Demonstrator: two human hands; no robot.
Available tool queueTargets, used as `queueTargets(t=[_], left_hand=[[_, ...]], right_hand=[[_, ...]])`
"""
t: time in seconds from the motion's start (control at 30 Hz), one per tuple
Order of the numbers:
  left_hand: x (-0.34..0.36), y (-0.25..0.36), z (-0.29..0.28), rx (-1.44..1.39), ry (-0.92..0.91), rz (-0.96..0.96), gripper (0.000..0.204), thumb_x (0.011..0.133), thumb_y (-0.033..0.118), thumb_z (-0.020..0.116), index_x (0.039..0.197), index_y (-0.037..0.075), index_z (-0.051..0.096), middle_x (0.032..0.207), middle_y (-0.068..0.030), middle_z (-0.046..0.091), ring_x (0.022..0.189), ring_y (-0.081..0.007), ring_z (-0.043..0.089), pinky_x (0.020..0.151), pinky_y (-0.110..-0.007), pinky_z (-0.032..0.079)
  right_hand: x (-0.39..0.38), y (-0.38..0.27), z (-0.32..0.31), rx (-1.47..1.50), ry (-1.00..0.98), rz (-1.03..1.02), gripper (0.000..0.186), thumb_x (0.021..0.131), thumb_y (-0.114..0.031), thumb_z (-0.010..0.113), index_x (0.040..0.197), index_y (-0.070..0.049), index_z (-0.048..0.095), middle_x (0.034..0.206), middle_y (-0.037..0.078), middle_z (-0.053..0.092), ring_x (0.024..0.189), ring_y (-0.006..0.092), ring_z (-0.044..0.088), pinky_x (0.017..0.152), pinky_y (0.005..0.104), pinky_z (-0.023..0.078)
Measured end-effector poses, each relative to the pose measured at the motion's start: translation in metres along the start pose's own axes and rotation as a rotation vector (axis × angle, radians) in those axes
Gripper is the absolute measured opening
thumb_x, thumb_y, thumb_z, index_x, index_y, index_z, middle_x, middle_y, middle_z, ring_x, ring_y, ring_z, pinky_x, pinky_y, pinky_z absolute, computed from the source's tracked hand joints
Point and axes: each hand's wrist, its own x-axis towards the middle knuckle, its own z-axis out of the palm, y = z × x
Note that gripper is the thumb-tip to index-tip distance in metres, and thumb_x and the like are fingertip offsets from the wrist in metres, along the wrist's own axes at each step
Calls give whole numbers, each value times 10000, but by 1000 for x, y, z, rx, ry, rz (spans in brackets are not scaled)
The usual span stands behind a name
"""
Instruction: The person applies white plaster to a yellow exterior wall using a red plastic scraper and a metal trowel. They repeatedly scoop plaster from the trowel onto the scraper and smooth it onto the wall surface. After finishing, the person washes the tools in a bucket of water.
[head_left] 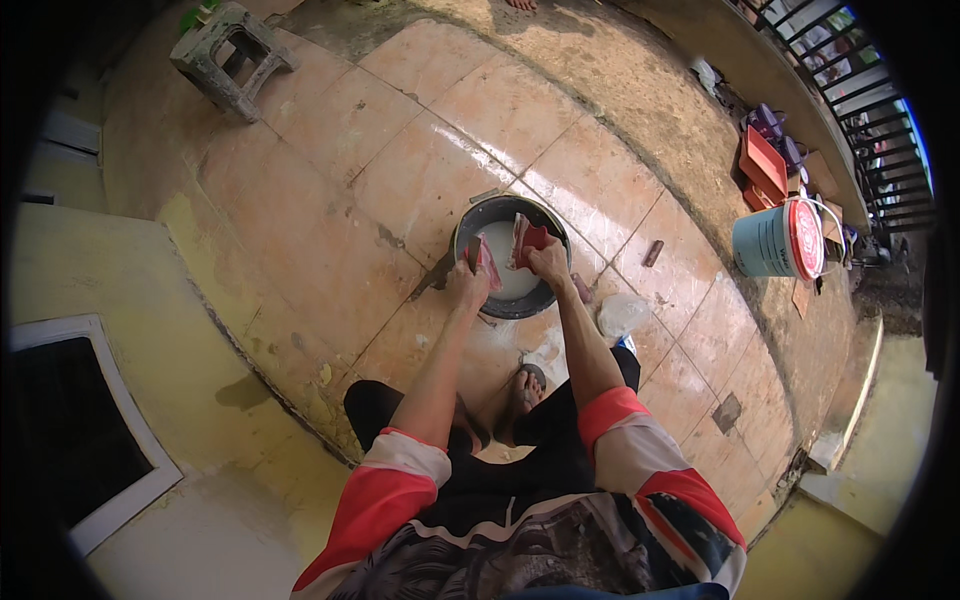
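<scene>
A dark round bucket (pixel 510 298) on the tiles holds milky pale liquid. Over its left side my left hand (pixel 466 282) grips a flat pink-and-dark tool (pixel 488 263), probably a scraper. On the right side my right hand (pixel 550 266) grips a red scraper (pixel 531 238) with pale material on it. Both tools are above the liquid, apart from each other. Small dark bits and a crumpled clear plastic bag (pixel 622 316) lie right of the bucket.
A worn stool (pixel 230 80) stands back left. A lidded pale-blue pail (pixel 762 245), red trays (pixel 762 160) and purple items sit right, near a railing (pixel 880 130). Another person's bare foot (pixel 522 4) shows at the top. Yellow walls border both sides.
</scene>
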Motion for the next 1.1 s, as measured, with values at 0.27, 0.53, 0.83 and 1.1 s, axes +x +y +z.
queueTargets(t=[0.27, 0.53, 0.83, 1.1], left_hand=[[78, -64, 126, 164, -230, -182, 364, 813, 128, 539, 1116, -55, 624, 1031, -281, 688, 895, -380, 716, 847, -425, 569], [96, -93, 163, 148, -149, -88, 387, 775, 77, 519, 1126, -52, 616, 925, -248, 710, 719, -339, 729, 762, -386, 598], [94, -66, 158, 137, -155, -59, 306, 790, 118, 582, 1032, -33, 694, 1066, -275, 684, 1084, -384, 653, 924, -435, 527], [105, -85, 152, 183, -97, -44, 370, 754, 56, 536, 1100, -16, 646, 1001, -277, 689, 927, -390, 702, 860, -437, 559]], right_hand=[[66, 122, 108, -291, -141, 185, 382, 799, -311, 627, 1030, -21, 719, 1047, 252, 698, 1017, 396, 673, 853, 458, 541], [70, 156, 140, -104, -114, 34, 397, 770, -325, 649, 1088, -93, 704, 1059, 247, 695, 1026, 399, 665, 863, 470, 526], [83, 170, 111, -254, -189, -170, 339, 784, -283, 595, 968, -31, 729, 873, 228, 719, 832, 377, 711, 743, 450, 553], [67, 116, 100, -222, -508, 43, 342, 766, -249, 553, 914, 7, 727, 862, 252, 704, 863, 403, 698, 789, 445, 557]])
